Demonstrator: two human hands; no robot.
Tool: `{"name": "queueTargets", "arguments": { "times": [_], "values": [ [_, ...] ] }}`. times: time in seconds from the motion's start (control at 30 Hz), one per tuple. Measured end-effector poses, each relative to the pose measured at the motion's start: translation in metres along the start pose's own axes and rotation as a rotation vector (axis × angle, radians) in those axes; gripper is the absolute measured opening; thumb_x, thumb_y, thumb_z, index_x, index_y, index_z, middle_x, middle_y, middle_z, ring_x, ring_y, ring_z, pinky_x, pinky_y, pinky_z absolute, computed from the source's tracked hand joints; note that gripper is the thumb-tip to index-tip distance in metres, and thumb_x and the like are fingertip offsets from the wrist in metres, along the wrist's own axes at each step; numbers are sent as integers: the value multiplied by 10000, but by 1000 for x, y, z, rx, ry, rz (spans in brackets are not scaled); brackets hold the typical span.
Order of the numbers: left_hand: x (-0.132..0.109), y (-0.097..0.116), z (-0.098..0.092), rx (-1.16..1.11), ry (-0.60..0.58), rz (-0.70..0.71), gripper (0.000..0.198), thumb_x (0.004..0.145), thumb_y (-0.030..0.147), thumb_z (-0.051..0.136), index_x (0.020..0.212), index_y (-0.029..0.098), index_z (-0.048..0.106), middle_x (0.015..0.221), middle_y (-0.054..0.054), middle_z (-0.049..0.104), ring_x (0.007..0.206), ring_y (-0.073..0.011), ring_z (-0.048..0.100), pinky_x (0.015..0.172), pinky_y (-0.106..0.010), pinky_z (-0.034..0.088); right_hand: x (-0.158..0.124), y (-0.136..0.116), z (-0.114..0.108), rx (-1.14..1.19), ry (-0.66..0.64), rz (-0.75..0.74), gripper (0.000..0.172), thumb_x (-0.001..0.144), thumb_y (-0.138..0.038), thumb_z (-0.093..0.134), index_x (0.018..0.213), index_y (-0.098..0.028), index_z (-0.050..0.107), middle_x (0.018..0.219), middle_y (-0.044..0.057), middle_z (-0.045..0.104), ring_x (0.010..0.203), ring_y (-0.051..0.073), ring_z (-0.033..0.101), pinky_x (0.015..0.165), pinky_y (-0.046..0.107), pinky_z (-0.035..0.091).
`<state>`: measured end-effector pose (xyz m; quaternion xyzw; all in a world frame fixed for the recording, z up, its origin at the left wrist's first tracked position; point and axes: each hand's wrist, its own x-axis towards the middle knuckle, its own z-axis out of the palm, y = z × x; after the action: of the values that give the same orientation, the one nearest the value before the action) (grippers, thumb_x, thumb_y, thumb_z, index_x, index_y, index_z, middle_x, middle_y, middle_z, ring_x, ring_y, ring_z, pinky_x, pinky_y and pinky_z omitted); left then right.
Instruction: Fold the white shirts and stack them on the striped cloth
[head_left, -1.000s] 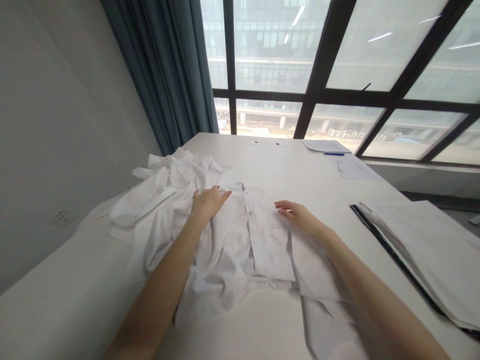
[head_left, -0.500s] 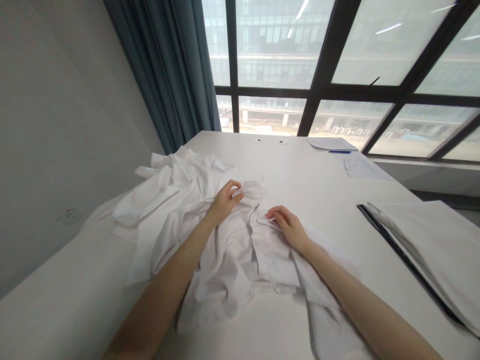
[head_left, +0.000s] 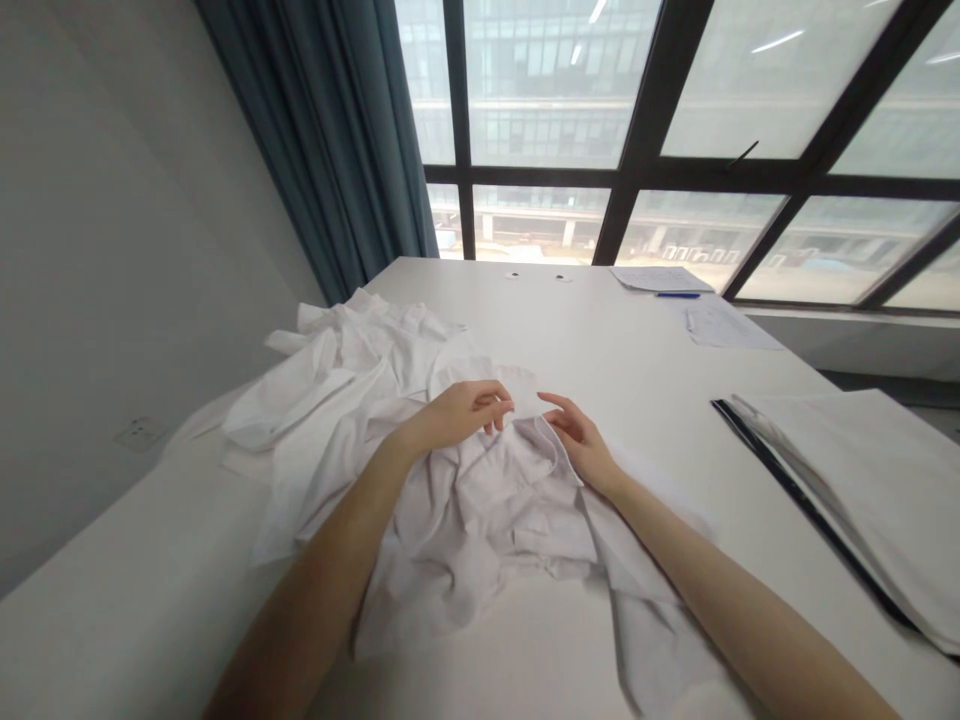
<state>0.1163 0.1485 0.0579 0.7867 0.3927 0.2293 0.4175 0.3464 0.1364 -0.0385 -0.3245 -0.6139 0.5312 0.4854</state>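
A crumpled white button-up shirt (head_left: 480, 490) lies in front of me on the white table. My left hand (head_left: 469, 410) is over its upper part, fingers curled and closed on the cloth close to the collar (head_left: 526, 388). On the other side of the collar, my right hand (head_left: 576, 440) pinches the shirt's front edge, which lifts in a curved fold; its index finger reaches out past the cloth. Part of the right fingers is hidden behind the fabric. One sleeve (head_left: 660, 640) hangs toward me under my right forearm.
More white clothing (head_left: 352, 350) is heaped at the left. A white folded item with a black edge (head_left: 862, 480) lies at the right. Papers (head_left: 660, 280) and a blue pen (head_left: 677, 295) rest by the window. A blue curtain (head_left: 330, 130) hangs at the back left.
My left hand has turned and moved down and right, nearer my right hand. The shirt's front edge has risen into a fold, and the buttoned strip that lay flat is bunched up.
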Motion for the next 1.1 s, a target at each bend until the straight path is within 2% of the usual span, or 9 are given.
{"name": "queueTargets", "arguments": {
  "times": [0.1,0.23,0.4,0.5,0.63,0.8,0.9,1.0,1.1],
  "values": [
    [-1,-2,5,306,-39,-102,271,868,420,534,864,176,652,767,-23,672,724,-172,617,669,-253,436,0,2,-3,-104,-4,-21,446,906,-411,562,1333,-295,505,1060,49,652,936,189,615,835,356,494],
    [-4,-3,11,376,-216,-115,289,838,447,570,913,182,657,847,-23,694,784,-180,627,697,-242,428,-1,0,-5,-302,-113,-127,412,891,-452,586,1270,-290,559,1387,93,522,1217,245,514,997,423,423],
    [-3,-2,9,382,-261,-97,270,877,366,486,952,178,665,878,-25,707,814,-179,625,726,-232,431,-3,-7,-1,-357,-151,-260,226,844,-430,658,924,-249,551,1332,118,587,1308,269,461,1057,467,368],
    [-3,0,3,375,-290,-97,270,873,273,432,933,172,675,926,-30,720,872,-177,633,783,-223,433,-3,-8,2,-332,-38,-270,234,819,-391,682,851,-255,495,1077,67,694,1231,254,533,1010,446,416],
    [-6,1,-9,312,-250,-150,332,881,244,388,1031,173,676,934,-26,740,937,-171,649,872,-224,431,0,-5,0,-336,226,-254,237,813,-382,664,842,-251,468,825,-5,613,947,212,618,825,362,479],
    [-12,0,-22,262,-153,-146,456,941,460,351,1083,159,663,984,-63,730,998,-209,639,904,-270,431,1,-7,-8,-397,599,-242,234,828,-344,615,789,-244,408,692,-65,427,639,137,428,590,266,359],
    [-10,-1,-19,270,-145,-137,524,855,547,520,1216,178,608,1009,-46,690,874,-192,638,806,-257,444,1,-12,-8,-420,662,-238,243,816,-354,609,763,-240,401,666,-72,394,619,132,381,565,258,322],
    [-4,-4,-5,332,-135,-117,714,688,508,736,1319,239,537,967,8,649,768,-155,608,740,-233,423,2,-13,-6,-432,671,-231,239,806,-361,613,760,-237,414,670,-67,406,628,135,383,571,259,328],
    [3,-7,8,352,-99,-74,582,726,476,713,1245,247,587,928,14,645,811,-171,608,762,-241,418,2,-11,-6,-428,666,-226,233,806,-368,612,783,-240,419,689,-61,423,641,140,402,589,266,355]
  ]
}}
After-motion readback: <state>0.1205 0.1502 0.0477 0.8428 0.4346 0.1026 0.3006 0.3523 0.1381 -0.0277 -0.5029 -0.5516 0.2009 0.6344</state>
